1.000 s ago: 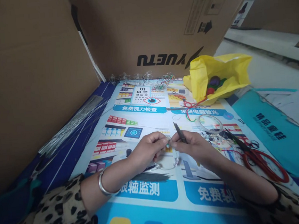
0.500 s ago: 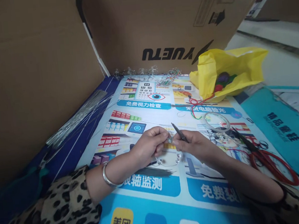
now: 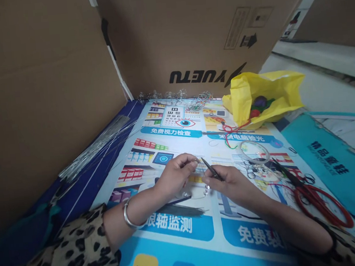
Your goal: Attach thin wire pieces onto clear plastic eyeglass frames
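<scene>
My left hand [image 3: 175,175], with a silver bangle on its wrist, pinches a thin wire near the middle of the mat. A loop of wire with clear beads [image 3: 206,191] hangs below and between my hands. My right hand [image 3: 231,183] is closed around a dark, pointed tool [image 3: 211,169], its tip directed up and left. The fingertips of both hands are a short way apart. Beneath my left hand lies a bundle of dark thin wires [image 3: 184,210]. Fine detail at the left fingertips is too small to make out.
Red-handled scissors [image 3: 322,203] and a clear ring roll [image 3: 254,151] lie right. A yellow bag [image 3: 243,98] holds coloured balls. Straight wires [image 3: 96,144] and green-handled pliers [image 3: 51,206] are left. Cardboard walls [image 3: 168,30] rise behind, with wire pieces [image 3: 182,94] along their foot.
My fingertips have moved slightly apart, and the dark tool has shifted a little away from my left fingers. The camera view has tilted, so the background sits lower.
</scene>
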A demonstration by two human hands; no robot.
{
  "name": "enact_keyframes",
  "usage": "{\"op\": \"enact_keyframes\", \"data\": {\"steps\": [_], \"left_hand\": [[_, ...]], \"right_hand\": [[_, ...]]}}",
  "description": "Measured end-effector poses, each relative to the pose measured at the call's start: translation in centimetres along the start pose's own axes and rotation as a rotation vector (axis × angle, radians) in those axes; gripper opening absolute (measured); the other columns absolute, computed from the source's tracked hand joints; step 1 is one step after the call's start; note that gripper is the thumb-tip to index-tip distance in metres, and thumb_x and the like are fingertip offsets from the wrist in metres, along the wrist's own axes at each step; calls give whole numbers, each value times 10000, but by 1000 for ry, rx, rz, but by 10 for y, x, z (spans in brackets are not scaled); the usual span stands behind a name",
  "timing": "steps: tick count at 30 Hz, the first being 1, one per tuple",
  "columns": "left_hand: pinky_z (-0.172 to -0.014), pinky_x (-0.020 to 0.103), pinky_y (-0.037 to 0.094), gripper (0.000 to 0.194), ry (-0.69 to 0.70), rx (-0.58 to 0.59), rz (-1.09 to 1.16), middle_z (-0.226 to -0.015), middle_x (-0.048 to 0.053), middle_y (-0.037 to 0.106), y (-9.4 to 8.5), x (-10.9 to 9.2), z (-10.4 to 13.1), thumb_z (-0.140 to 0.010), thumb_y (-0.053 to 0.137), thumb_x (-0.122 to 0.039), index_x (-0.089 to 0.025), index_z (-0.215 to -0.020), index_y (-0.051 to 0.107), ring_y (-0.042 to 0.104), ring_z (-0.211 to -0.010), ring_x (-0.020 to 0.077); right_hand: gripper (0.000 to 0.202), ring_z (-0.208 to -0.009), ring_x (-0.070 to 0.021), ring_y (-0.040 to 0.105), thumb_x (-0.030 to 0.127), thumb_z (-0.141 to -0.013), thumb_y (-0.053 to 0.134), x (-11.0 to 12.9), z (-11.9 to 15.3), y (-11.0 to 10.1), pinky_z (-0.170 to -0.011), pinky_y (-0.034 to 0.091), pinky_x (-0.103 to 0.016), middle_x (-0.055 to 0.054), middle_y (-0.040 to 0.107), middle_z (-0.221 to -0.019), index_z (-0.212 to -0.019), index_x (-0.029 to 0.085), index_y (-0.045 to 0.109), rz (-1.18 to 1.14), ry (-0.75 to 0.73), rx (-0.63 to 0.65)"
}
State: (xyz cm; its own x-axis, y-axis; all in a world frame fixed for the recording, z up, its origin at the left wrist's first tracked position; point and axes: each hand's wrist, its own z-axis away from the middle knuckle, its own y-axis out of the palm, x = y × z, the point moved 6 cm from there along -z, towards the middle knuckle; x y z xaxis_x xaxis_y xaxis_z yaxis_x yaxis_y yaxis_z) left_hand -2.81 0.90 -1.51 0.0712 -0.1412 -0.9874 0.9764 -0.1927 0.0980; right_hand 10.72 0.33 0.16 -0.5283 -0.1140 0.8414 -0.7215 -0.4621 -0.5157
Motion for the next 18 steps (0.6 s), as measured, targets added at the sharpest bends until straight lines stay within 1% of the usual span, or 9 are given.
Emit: {"op": "enact_keyframes", "data": {"steps": [7, 12, 14, 16, 18], "left_hand": [[-419, 193, 284, 126, 27, -35, -42, -476, -59, 483, -1, -8, 2, -730, 598, -251, -181, -820, 652, 360, -393, 61], [-370, 190, 249, 194, -14, -32, -57, -468, -64, 468, -1, -6, 2, -758, 571, -319, -158, -846, 635, 337, -352, 52], [-371, 187, 259, 202, 0, -45, -65, -488, -57, 487, -2, -6, 2, -771, 558, -331, -155, -838, 631, 344, -356, 51], [-422, 187, 323, 182, 56, -71, -110, -539, -33, 543, -3, -8, 2, -784, 545, -308, -157, -821, 639, 421, -417, 67], [-546, 204, 407, 159, 142, -102, -182, -655, 3, 621, -4, -11, 2, -790, 538, -271, -166, -810, 655, 533, -571, 105]], "right_hand": [[217, -539, -100, 408, 377, -783, 501, -2, 0, 0, -502, 324, -221, 31, 470, -577, -698, 180, 541, -2, -18, -5], [206, -547, -102, 441, 346, -784, 503, -1, -1, 1, -512, 335, -216, 29, 510, -573, -676, 177, 549, 12, -13, 0], [207, -535, -99, 440, 340, -780, 506, 0, -1, 2, -503, 331, -210, 32, 508, -558, -666, 174, 553, 25, -17, 0], [209, -504, -91, 421, 340, -775, 509, 2, -1, 3, -481, 315, -204, 41, 487, -531, -657, 173, 551, 45, -23, 1], [210, -484, -85, 407, 341, -771, 512, 3, -1, 3, -467, 300, -200, 47, 469, -519, -649, 173, 548, 68, -34, -6]]}}
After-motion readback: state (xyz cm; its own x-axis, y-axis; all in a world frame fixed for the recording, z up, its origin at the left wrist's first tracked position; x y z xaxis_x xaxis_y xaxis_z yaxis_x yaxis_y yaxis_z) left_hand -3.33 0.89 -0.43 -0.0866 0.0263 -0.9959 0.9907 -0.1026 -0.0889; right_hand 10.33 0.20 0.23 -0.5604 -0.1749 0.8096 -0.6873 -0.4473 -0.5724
